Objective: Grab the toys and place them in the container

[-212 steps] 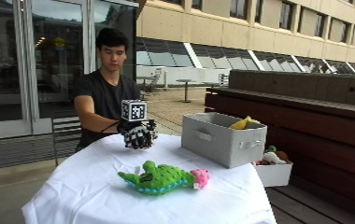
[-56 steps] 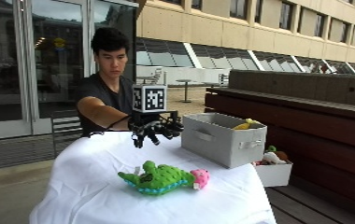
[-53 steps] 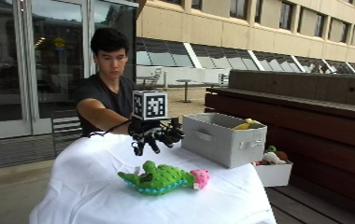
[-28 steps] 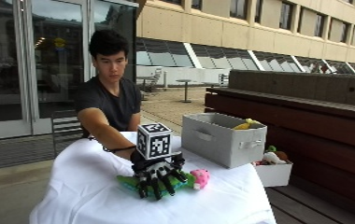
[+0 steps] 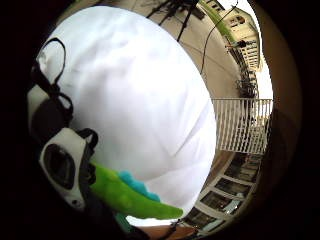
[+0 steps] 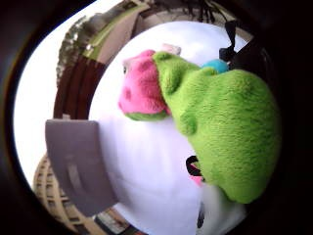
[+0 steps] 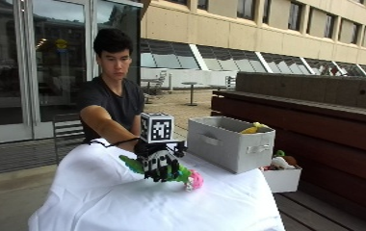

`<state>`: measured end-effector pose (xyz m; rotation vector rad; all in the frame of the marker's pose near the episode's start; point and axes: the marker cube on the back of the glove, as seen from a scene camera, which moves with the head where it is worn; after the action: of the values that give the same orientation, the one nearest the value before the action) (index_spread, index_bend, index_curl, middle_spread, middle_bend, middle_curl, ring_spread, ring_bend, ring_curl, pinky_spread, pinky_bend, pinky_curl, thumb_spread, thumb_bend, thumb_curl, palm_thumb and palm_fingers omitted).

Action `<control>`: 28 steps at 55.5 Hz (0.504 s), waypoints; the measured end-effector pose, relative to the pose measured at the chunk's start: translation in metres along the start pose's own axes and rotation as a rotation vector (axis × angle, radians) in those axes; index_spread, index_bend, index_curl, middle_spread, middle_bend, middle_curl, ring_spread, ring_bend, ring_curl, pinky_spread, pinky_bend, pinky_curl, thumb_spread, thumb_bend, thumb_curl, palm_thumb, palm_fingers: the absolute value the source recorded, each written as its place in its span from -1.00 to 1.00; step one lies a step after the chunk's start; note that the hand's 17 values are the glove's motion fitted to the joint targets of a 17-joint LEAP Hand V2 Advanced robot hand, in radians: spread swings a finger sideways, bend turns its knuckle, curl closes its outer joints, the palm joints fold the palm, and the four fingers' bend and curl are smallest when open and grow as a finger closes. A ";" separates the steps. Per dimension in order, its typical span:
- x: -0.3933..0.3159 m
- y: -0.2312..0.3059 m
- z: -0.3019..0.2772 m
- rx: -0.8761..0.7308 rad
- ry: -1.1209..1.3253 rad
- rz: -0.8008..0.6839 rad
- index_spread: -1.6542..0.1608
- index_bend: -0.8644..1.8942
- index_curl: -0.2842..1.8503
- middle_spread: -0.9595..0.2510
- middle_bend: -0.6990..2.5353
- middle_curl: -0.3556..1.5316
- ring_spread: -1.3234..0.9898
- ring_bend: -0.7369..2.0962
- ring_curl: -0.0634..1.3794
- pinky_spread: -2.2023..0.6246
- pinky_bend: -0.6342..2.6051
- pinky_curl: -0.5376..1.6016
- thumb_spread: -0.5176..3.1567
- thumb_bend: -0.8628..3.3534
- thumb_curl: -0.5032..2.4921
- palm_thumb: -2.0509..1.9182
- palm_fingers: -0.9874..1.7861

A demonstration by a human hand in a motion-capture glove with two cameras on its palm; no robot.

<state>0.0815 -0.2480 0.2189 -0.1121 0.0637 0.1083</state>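
An outdoor terrace between large buildings (image 7: 234, 24): glass doors (image 7: 16, 67), paved ground, wooden bench (image 7: 337, 120), cloth-covered tabletop (image 7: 170, 207).

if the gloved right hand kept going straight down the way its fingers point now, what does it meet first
The gloved right hand already sits on the green plush dinosaur toy, fingers pointing down over it. Straight on it would likely press that toy into the white tablecloth; whether the fingers have closed round it is unclear.

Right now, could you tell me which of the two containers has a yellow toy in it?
The grey fabric bin on the white-clothed table; the small white box beside it sits lower, off the table.
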 end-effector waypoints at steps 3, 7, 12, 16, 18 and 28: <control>-0.003 0.008 -0.021 0.021 0.015 -0.013 0.58 0.03 -0.48 0.20 0.03 0.07 -0.12 0.39 -0.29 0.20 -0.10 -0.23 -0.45 -0.42 -0.25 0.48 0.64; -0.010 0.020 -0.065 0.059 0.014 -0.008 0.57 0.07 -0.44 0.15 -0.01 0.05 -0.15 0.36 -0.29 0.22 -0.03 -0.18 -0.48 -0.47 -0.24 0.41 0.57; -0.024 0.036 -0.131 0.124 0.000 0.009 0.54 0.07 -0.42 0.10 -0.04 0.05 -0.17 0.36 -0.29 0.23 0.02 -0.14 -0.49 -0.48 -0.22 0.38 0.52; -0.035 0.048 -0.178 0.185 -0.014 0.003 0.53 0.06 -0.41 0.07 -0.05 0.06 -0.18 0.37 -0.27 0.24 0.04 -0.12 -0.49 -0.49 -0.20 0.38 0.51; -0.042 0.056 -0.201 0.206 -0.020 -0.011 0.52 0.06 -0.40 0.05 -0.06 0.06 -0.19 0.37 -0.27 0.24 0.05 -0.11 -0.49 -0.49 -0.19 0.38 0.50; -0.114 0.119 -0.304 0.322 -0.080 -0.057 0.49 0.03 -0.37 0.00 -0.07 0.09 -0.20 0.39 -0.23 0.25 0.06 -0.09 -0.48 -0.49 -0.14 0.37 0.49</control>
<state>-0.0627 -0.1776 -0.0878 0.2120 -0.0029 0.0449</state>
